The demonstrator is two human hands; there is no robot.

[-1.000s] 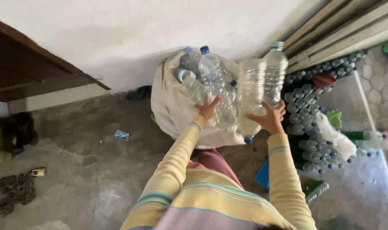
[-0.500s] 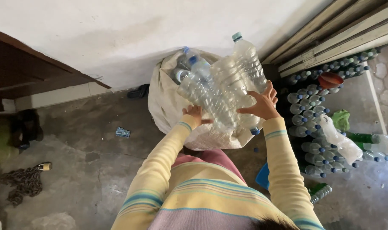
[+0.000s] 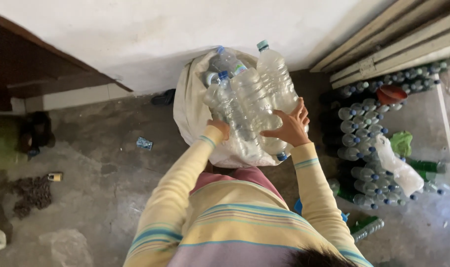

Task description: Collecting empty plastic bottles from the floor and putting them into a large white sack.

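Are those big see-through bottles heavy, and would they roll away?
Probably light: the clear bottles look empty, and both hands hold several together. Their round sides would likely roll on the floor. Thin plastic probably dents easily.

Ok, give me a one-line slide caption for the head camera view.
Both hands, left hand and right hand, press an armful of clear plastic bottles against an overfilled white sack.
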